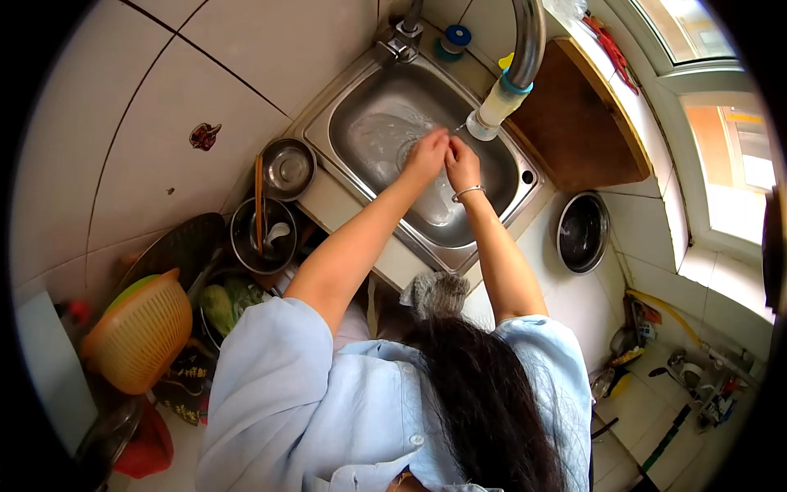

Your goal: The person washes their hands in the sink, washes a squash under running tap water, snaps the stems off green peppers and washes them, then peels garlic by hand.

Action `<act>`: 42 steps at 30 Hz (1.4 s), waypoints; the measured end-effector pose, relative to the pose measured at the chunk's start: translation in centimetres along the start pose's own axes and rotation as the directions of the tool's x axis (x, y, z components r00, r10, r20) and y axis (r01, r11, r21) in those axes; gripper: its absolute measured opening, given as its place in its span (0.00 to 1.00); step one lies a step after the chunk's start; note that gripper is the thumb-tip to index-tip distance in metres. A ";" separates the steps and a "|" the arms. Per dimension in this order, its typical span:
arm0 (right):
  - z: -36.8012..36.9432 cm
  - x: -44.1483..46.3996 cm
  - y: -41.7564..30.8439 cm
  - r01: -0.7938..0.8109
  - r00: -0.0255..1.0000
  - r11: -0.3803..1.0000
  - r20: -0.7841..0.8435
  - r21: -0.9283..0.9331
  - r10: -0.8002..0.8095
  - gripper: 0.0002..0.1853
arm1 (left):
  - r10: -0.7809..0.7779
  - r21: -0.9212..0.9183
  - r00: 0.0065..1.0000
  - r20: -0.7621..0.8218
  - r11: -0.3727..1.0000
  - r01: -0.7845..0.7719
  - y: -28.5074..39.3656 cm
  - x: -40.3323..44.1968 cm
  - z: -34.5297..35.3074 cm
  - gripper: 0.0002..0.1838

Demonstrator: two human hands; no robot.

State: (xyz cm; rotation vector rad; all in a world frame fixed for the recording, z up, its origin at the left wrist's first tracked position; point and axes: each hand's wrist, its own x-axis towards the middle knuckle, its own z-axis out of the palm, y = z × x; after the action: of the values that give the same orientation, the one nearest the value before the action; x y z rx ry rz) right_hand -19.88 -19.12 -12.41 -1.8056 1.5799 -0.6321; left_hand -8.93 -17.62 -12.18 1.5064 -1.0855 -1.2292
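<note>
My left hand (426, 156) and my right hand (463, 164) meet over the steel sink (485, 236), just beside the faucet's filter nozzle (497, 105). The fingers of both are curled and pressed together. Whatever is between them, if anything, is hidden. A bracelet (468, 193) circles my right wrist. Below the hands, water (385, 131) with whitish suds lies in the basin. The curved metal spout (531, 41) comes in from above on the right.
Left of the sink stand a metal bowl (289, 168) and a pot (246, 254) with chopsticks (259, 201) and a white spoon (277, 231). An orange colander (135, 340) is lower left. A dark bowl (583, 233) leans at right. A grey cloth (434, 293) hangs at the sink's front edge.
</note>
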 end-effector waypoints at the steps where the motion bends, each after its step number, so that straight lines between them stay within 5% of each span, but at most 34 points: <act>1: 0.1 0.0 0.0 0.046 0.999 0.998 -0.017 -0.036 -0.046 0.10 | 0.005 0.060 1.000 -0.015 0.998 -0.005 0.3 -0.3 0.2 0.21; 4: 0.6 -0.2 -0.1 0.189 0.981 0.966 -0.020 -0.176 -0.195 0.09 | -0.033 0.203 0.999 -0.037 0.978 0.040 1.6 -1.3 1.3 0.21; 11: -0.5 -0.3 -1.4 0.104 0.986 0.950 0.159 -0.295 -0.058 0.12 | -0.007 0.093 0.992 -0.129 0.995 0.019 1.2 -1.5 2.1 0.23; 14: -1.9 -0.8 -3.7 0.094 0.995 0.980 0.048 -0.173 -0.087 0.11 | 0.060 -0.031 0.995 -0.074 0.998 -0.063 3.3 -2.0 1.3 0.25; 16: -1.3 0.1 -1.5 0.091 0.995 0.986 -0.038 -0.139 -0.097 0.11 | -0.101 -0.209 0.991 -0.084 0.974 0.082 2.5 -1.5 0.7 0.27; 17: 1.5 1.3 3.9 0.230 0.972 0.973 -0.062 0.012 -0.229 0.13 | -0.188 -0.294 0.980 -0.073 0.942 0.158 1.7 -1.7 0.5 0.29; 18: 1.2 1.6 3.9 -0.107 0.994 0.947 0.066 0.302 0.092 0.13 | -0.308 -0.280 0.951 -0.018 0.915 0.291 0.2 -1.8 0.5 0.28; 19: 1.2 1.1 3.5 -0.444 0.895 0.738 0.286 0.508 0.342 0.14 | -0.359 -0.342 0.928 0.099 0.863 0.371 0.5 -1.7 0.2 0.26; 20: -0.6 0.5 0.3 -0.586 0.810 0.609 0.375 0.535 0.450 0.16 | -0.411 -0.387 0.884 0.224 0.794 0.468 0.5 -2.3 0.1 0.24; 21: -0.5 0.1 0.2 -0.539 0.842 0.586 0.355 0.605 0.407 0.17 | -0.450 -0.413 0.820 0.353 0.712 0.568 0.3 -2.6 0.1 0.22; 23: -0.5 0.0 0.3 -0.434 0.898 0.528 0.300 0.730 0.322 0.19 | -0.384 -0.462 0.856 0.346 0.725 0.512 -1.0 -2.0 0.2 0.16; 28: -3.0 0.8 -0.3 -0.446 0.885 0.630 0.417 0.636 0.206 0.33 | -0.297 -0.384 0.916 0.268 0.839 0.385 1.4 -1.4 -1.8 0.19; 31: -2.0 0.9 -0.6 -0.172 0.984 0.751 0.143 0.638 0.104 0.17 | -0.212 -0.310 0.956 0.205 0.912 0.269 1.4 -0.7 -2.0 0.19; 33: -2.1 1.1 -0.5 -0.235 0.971 0.734 0.190 0.638 0.146 0.15 | -0.152 -0.257 0.980 0.132 0.949 0.182 1.1 -0.5 -2.0 0.19; 34: -2.2 1.1 -0.6 -0.266 0.963 0.724 0.211 0.636 0.169 0.14 | -0.203 -0.360 0.963 0.179 0.897 0.256 1.1 -0.4 -2.2 0.21; 37: -3.2 0.9 -2.9 -0.449 0.893 0.508 0.342 0.735 0.294 0.12 | -0.238 -0.510 0.952 0.192 0.805 0.304 2.3 -0.5 -2.8 0.24; 40: -3.5 0.9 -4.0 -0.375 0.927 0.473 0.307 0.797 0.216 0.11 | -0.160 -0.493 0.973 0.168 0.841 0.224 3.3 -0.5 -2.7 0.25; 42: -3.4 1.5 -3.0 -0.259 0.966 0.451 0.224 0.854 0.131 0.10 | -0.171 -0.638 0.963 0.210 0.722 0.267 3.6 0.0 -3.0 0.26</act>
State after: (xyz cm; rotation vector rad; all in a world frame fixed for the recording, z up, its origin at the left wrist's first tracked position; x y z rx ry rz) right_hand -20.10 -20.98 -7.98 -0.8155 0.9987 -0.9651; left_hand -6.28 -18.16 -8.35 1.0086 -0.4481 -1.6838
